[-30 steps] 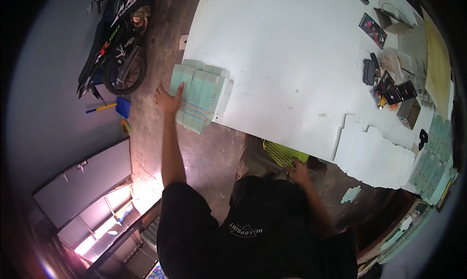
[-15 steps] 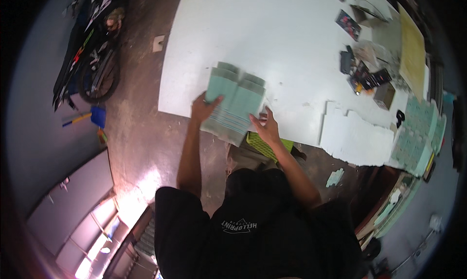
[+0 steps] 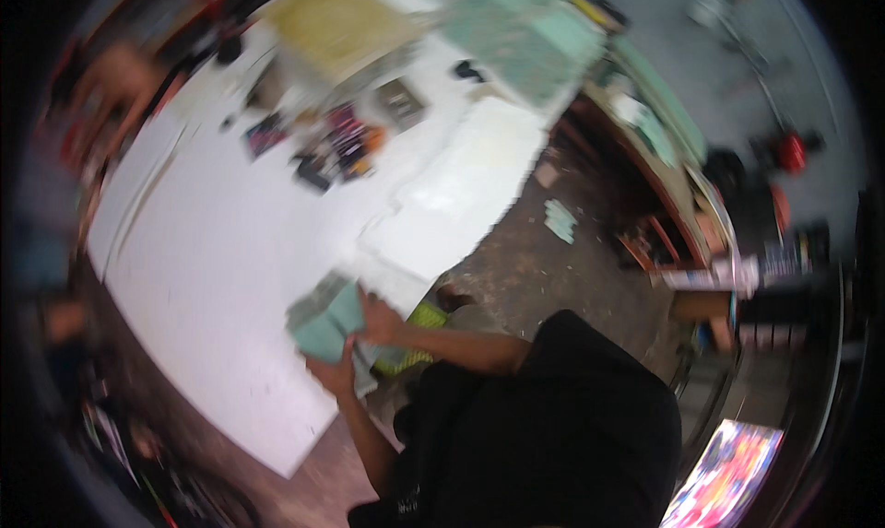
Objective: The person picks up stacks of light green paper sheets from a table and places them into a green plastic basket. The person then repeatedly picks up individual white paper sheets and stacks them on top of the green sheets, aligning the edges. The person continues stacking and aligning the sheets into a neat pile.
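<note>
We have the pale-green paper stack between our 2 hands, at the near edge of the white tabletop; blur keeps us from telling whether its underside touches the surface. Our left hand pinches the near side, thumb up along the top face, and our right hand is closed on the right side. The fingers beneath are hidden, so we cannot tell how firmly they press.

To handle it well, we should squeeze evenly from both sides: the stack looks made of at least 2 blocks side by side, and a loose hold could let them slide apart. We would do best to keep it level, support it from below and line up the loose edges gently, without bending corners. We should also mind the lime-green textured item just beside our right wrist, and the ragged-edged white sheet beyond.
</note>
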`<state>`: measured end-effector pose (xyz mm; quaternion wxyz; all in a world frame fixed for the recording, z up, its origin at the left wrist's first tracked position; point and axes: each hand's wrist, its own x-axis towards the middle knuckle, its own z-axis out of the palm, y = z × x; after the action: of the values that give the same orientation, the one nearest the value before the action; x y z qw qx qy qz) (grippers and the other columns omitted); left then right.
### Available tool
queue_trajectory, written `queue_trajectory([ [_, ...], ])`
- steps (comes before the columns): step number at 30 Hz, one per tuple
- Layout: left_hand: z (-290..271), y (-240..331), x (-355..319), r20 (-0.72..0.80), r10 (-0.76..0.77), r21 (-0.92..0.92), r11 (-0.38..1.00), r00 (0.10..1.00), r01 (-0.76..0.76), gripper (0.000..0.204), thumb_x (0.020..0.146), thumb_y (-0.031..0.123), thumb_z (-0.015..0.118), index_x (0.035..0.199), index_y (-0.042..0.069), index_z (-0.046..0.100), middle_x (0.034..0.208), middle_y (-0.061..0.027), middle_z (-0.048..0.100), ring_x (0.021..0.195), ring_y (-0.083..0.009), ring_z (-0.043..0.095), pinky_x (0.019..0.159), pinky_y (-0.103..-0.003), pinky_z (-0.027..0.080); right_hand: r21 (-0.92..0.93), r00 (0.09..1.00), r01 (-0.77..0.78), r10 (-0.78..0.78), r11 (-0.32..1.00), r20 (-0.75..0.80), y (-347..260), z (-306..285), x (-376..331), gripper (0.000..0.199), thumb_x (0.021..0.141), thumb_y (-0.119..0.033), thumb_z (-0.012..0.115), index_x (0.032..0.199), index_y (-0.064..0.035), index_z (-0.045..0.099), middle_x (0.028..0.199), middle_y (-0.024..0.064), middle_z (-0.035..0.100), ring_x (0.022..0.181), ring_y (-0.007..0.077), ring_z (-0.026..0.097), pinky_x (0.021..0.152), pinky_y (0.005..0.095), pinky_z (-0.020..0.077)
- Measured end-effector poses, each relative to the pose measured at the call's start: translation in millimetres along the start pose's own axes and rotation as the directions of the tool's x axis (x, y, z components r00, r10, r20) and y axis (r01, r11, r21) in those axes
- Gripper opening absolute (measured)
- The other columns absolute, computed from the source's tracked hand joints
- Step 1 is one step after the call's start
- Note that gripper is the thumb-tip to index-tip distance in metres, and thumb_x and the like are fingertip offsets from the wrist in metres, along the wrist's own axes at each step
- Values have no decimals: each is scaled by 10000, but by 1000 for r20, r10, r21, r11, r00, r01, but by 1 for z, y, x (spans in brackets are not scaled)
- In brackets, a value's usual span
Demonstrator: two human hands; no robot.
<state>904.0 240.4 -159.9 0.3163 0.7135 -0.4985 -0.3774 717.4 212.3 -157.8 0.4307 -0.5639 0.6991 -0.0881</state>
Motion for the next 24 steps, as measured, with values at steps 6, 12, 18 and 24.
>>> queue_trajectory([
  [6, 7, -4, 6, -78, -258, 528, 808, 963, 260, 1452, 674, 657, 878, 1660, -18, 53, 1409, -330, 533, 1211, -506, 619, 990, -578, 536, -135, 988, -118, 102, 984, -119, -34, -11, -12, 1354, 695, -488, 897, 1642, 61, 102, 1279, 289, 542, 1087, 432, 647, 811, 600, 601],
  [12, 28, 29, 15, -172, -359, 635, 672, 918, 381, 1256, 646, 638, 887, 1493, -71, 287, 1289, -270, 581, 1175, -446, 666, 903, -542, 589, -274, 946, -197, 110, 941, -304, -33, 13, -3, 1256, 622, -424, 938, 1564, 82, 279, 1210, 263, 564, 980, 396, 675, 703, 656, 596],
  [18, 29, 22, 22, -191, -247, 605, 732, 950, 312, 1063, 665, 607, 874, 1355, -73, 436, 1132, -235, 703, 1019, -414, 734, 847, -519, 607, -217, 952, -84, 14, 972, -306, -22, 33, 17, 981, 656, -232, 863, 1454, 76, 383, 1144, 285, 597, 900, 411, 704, 708, 536, 614],
  [24, -11, 11, 1, -11, -302, 303, 908, 953, 291, 878, 699, 520, 921, 1244, -84, 592, 1152, -279, 738, 1071, -418, 727, 942, -477, 575, 97, 1000, -14, 12, 995, 19, 34, -5, 14, 1241, 672, -460, 878, 1537, 168, 248, 1329, 357, 608, 1210, 482, 637, 1045, 472, 527],
])
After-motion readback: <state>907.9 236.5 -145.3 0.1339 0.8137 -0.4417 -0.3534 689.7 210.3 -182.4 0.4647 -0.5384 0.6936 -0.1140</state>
